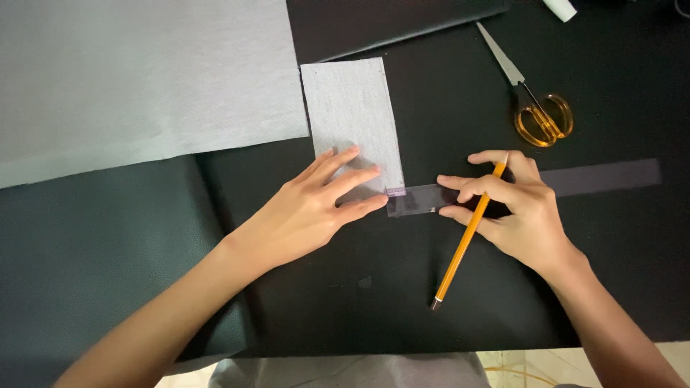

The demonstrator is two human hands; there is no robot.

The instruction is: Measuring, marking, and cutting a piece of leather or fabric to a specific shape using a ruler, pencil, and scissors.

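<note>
**Ruler and cloth could slip out of line**

The left hand (316,205) lies flat and open, fingers spread on the lower end of the small grey rectangular fabric piece (352,118). The right hand (514,208) pins the clear plastic ruler (417,200) (its far end runs toward 3 o'clock) while loosely pinching the yellow wooden pencil (467,233), tip trailing toward 6 o'clock. Only the ruler's end overlaps the cloth's corner, so uneven pressure could likely pivot it. The orange-handled scissors (535,108) lie at 1 o'clock.
</note>
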